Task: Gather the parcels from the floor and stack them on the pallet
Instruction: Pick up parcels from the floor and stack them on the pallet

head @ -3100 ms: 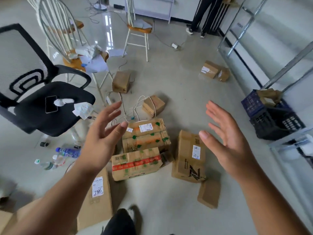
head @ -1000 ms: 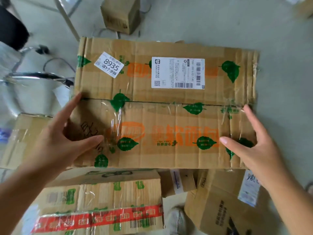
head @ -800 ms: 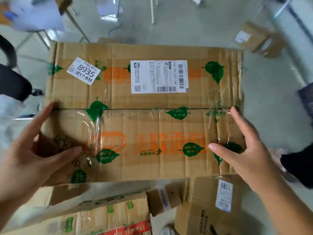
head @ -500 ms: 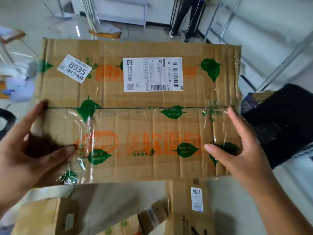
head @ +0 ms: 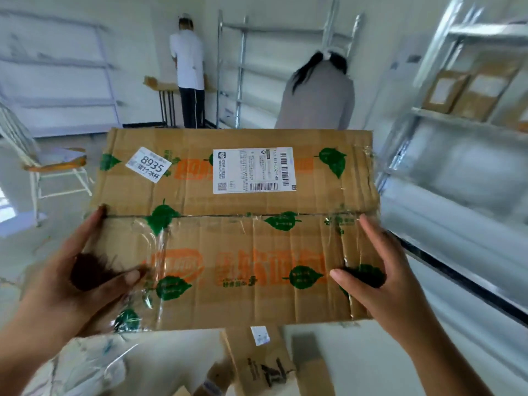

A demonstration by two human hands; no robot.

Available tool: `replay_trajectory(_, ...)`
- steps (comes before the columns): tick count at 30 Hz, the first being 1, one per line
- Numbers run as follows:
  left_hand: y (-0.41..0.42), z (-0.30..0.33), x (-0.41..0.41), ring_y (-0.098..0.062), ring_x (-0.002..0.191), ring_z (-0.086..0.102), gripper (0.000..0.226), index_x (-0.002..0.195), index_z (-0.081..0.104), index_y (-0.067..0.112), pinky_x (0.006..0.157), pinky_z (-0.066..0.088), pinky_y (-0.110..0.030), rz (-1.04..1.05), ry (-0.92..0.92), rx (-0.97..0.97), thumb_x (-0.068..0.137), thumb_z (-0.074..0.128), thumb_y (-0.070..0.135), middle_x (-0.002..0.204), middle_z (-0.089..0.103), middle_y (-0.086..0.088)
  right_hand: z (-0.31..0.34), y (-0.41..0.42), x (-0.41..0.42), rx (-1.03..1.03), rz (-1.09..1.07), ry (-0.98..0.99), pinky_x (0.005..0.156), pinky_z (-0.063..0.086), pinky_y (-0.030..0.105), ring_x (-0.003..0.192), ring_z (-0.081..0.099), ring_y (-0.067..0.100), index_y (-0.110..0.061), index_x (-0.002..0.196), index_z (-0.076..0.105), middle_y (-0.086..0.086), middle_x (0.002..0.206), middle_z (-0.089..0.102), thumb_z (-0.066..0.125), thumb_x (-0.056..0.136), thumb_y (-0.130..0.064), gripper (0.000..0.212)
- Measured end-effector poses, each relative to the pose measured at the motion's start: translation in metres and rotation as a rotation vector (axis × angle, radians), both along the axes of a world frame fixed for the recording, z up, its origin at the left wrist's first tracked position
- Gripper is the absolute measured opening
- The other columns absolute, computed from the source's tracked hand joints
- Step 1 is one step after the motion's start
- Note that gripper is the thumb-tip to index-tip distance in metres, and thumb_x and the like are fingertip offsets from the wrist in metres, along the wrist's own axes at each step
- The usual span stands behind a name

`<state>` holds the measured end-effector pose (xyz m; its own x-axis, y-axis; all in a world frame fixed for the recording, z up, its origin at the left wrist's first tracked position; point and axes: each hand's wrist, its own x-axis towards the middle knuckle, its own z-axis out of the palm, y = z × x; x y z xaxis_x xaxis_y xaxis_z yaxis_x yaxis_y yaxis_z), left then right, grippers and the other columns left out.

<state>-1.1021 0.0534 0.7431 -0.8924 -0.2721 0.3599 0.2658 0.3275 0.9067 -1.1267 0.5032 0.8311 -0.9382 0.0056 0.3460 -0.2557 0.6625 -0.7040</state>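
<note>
A wide, flat cardboard parcel (head: 237, 201) with green leaf prints, orange lettering, a white shipping label and a "8935" sticker fills the middle of the head view, held up off the floor. My left hand (head: 77, 281) grips its left end, thumb on top. My right hand (head: 383, 278) grips its right end the same way. Below it on the floor lies a brown parcel (head: 263, 364) with a small white label and black print. No pallet is in view.
Two people stand ahead with their backs to me: one in a white shirt (head: 187, 61), one in grey (head: 317, 95). Metal shelving (head: 445, 115) on the right holds cardboard boxes. A white chair (head: 48, 164) stands at left. Plastic wrap (head: 85, 367) lies at lower left.
I have lifted the leaf-print parcel off the floor with both hands, and my view has tilted up from the floor parcels to the room, shelves and two people.
</note>
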Motion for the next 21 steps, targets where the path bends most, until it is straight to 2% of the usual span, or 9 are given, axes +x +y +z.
replay_trajectory(2, 0.062, 0.05, 0.023, 0.0, 0.097, 0.068, 0.105, 0.151, 0.041, 0.062, 0.095, 0.059, -0.028, -0.086, -0.054, 0.035, 0.061, 0.095, 0.048, 0.108, 0.07, 0.022, 0.013, 0.04, 0.046, -0.027, -0.062, 0.036, 0.117, 0.033, 0.036, 0.147, 0.03, -0.006, -0.065, 0.151, 0.026, -0.038, 0.155, 0.028, 0.073, 0.065, -0.078, 0.099)
replay_trajectory(3, 0.085, 0.063, 0.029, -0.006, 0.094, 0.068, 0.103, 0.148, 0.044, 0.064, 0.09, 0.061, -0.027, -0.082, -0.069, 0.053, 0.063, 0.094, 0.036, 0.103, 0.067, 0.021, 0.018, 0.059, 0.072, -0.057, -0.094, 0.046, 0.115, 0.036, 0.034, 0.145, 0.034, -0.006, -0.063, 0.152, 0.029, -0.035, 0.155, 0.031, 0.077, 0.067, -0.076, 0.098)
replay_trajectory(4, 0.11, 0.071, 0.04, -0.015, 0.096, 0.069, 0.102, 0.146, 0.046, 0.065, 0.087, 0.064, -0.037, -0.146, -0.068, 0.087, 0.066, 0.097, 0.027, 0.099, 0.065, 0.02, 0.022, 0.078, 0.099, -0.09, -0.127, 0.055, 0.112, 0.039, 0.031, 0.142, 0.038, -0.008, -0.061, 0.152, 0.031, -0.031, 0.153, 0.034, 0.079, 0.068, -0.073, 0.097)
replay_trajectory(6, 0.156, 0.081, 0.061, -0.033, 0.098, 0.069, 0.103, 0.142, 0.049, 0.067, 0.087, 0.057, -0.072, -0.222, -0.135, 0.122, 0.073, 0.093, 0.004, 0.094, 0.069, 0.019, 0.027, 0.115, 0.155, -0.117, -0.202, 0.083, 0.11, 0.039, 0.027, 0.139, 0.039, -0.01, -0.061, 0.151, 0.034, -0.029, 0.152, 0.037, 0.078, 0.069, -0.07, 0.094)
replay_trajectory(8, 0.193, 0.083, 0.077, -0.038, 0.095, 0.071, 0.108, 0.138, 0.049, 0.071, 0.083, 0.055, -0.077, -0.26, -0.202, 0.052, 0.074, 0.086, -0.008, 0.101, 0.075, 0.008, 0.028, 0.147, 0.21, -0.121, -0.287, 0.092, 0.114, 0.036, 0.027, 0.143, 0.036, -0.007, -0.063, 0.15, 0.035, -0.027, 0.154, 0.037, 0.077, 0.065, -0.069, 0.095)
replay_trajectory(11, 0.254, 0.094, 0.103, -0.035, 0.098, 0.075, 0.11, 0.135, 0.045, 0.077, 0.077, 0.064, -0.06, -0.394, -0.18, -0.038, 0.069, 0.092, 0.003, 0.122, 0.073, 0.003, 0.029, 0.186, 0.292, -0.14, -0.442, 0.114, 0.108, 0.028, 0.002, 0.142, 0.031, -0.016, -0.067, 0.145, 0.038, -0.031, 0.153, 0.037, 0.073, 0.057, -0.087, 0.097)
replay_trajectory(13, 0.29, 0.104, 0.12, -0.03, 0.115, 0.071, 0.111, 0.136, 0.042, 0.079, 0.09, 0.061, -0.058, -0.489, -0.172, -0.071, 0.059, 0.097, 0.022, 0.138, 0.066, 0.01, 0.028, 0.206, 0.343, -0.131, -0.553, 0.116, 0.103, 0.024, -0.006, 0.139, 0.033, -0.019, -0.066, 0.145, 0.039, -0.036, 0.149, 0.036, 0.067, 0.049, -0.097, 0.105)
replay_trajectory(16, 0.34, 0.112, 0.138, -0.017, 0.134, 0.059, 0.114, 0.14, 0.036, 0.079, 0.106, 0.051, -0.057, -0.698, -0.147, -0.124, 0.051, 0.103, 0.052, 0.15, 0.055, 0.022, 0.027, 0.223, 0.411, -0.145, -0.691, 0.124, 0.108, 0.024, -0.002, 0.142, 0.029, -0.017, -0.072, 0.141, 0.037, -0.039, 0.148, 0.033, 0.067, 0.05, -0.097, 0.099)
replay_trajectory(21, 0.413, 0.108, 0.156, -0.006, 0.139, 0.053, 0.106, 0.143, 0.037, 0.075, 0.116, 0.042, -0.053, -0.983, -0.103, -0.138, 0.061, 0.092, 0.037, 0.15, 0.053, 0.033, 0.026, 0.223, 0.504, -0.148, -0.935, 0.129, 0.117, 0.032, 0.02, 0.144, 0.03, -0.012, -0.07, 0.144, 0.035, -0.026, 0.155, 0.035, 0.079, 0.07, -0.068, 0.087)
